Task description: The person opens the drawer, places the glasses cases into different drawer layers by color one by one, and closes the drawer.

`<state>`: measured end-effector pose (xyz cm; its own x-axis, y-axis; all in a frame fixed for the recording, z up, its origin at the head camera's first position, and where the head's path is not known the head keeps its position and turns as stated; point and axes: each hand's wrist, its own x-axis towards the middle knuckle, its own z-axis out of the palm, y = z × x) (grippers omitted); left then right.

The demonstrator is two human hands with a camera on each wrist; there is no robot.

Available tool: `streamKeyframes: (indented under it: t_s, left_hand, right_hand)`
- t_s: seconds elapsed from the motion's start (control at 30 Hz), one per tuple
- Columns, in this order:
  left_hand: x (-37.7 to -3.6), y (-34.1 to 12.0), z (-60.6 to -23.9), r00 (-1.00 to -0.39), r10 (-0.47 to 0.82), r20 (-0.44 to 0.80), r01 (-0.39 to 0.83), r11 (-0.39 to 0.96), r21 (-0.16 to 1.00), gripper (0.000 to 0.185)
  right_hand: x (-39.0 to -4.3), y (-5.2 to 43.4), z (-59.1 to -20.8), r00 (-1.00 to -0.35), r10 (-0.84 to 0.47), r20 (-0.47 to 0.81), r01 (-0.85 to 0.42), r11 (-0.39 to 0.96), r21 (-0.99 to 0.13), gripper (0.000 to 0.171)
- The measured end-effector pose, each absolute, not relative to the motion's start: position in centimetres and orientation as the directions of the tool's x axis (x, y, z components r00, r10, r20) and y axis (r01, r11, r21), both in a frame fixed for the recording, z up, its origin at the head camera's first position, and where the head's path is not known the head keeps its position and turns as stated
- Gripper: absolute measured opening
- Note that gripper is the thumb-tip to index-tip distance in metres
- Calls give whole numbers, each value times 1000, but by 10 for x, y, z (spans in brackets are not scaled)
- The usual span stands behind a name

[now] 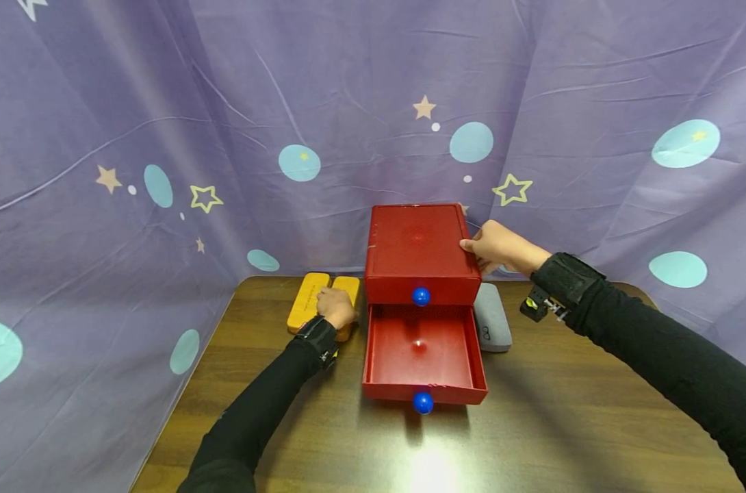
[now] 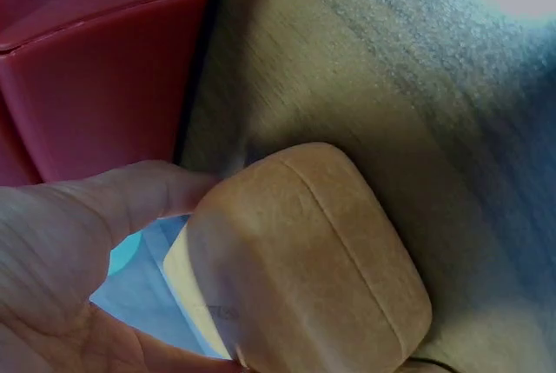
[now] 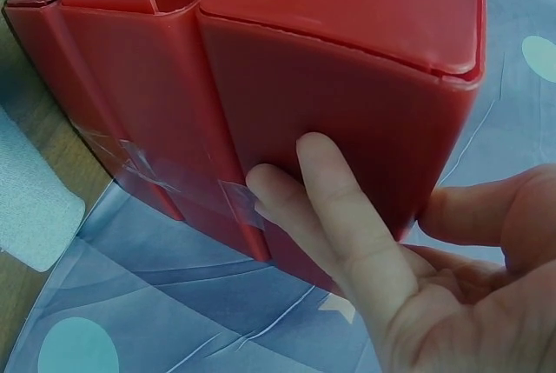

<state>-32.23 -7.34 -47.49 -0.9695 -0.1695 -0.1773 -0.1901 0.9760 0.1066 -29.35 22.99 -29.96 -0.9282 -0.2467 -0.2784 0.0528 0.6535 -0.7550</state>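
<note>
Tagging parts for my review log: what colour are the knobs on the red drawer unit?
Blue; the knobs show best in the head view.

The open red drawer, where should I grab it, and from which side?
Probably best to pinch the open drawer by its round blue knob, coming from the near side: it juts out from the middle of the drawer's front, while your right hand grips the drawer unit at its right side.
</note>
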Motion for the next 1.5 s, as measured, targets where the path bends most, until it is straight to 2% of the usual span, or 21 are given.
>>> streamKeyframes:
  t_s: [0.47,0.73,1.07,1.5]
  left_hand:
    - [-329,-80,-481,-955,-185,-230,-229,956,182,86]
    - [-328,-83,-479,-957,-153,-246,-192,971,144,79]
    - [-328,-83,-478,-939,-219,-264,-263,953,147,84]
    - [-305,-84,-476,-964,-91,-251,-121,987,106,80]
  right_hand:
    - [-294,226,-300,-930,-242,-276,49,664,-746,46]
    - [-294,224,-298,-933,-233,-273,53,663,-747,46]
    - [-293,225,-298,-938,-231,-259,42,667,-744,45]
    - [-292,230,-300,-936,-228,-269,53,664,-746,46]
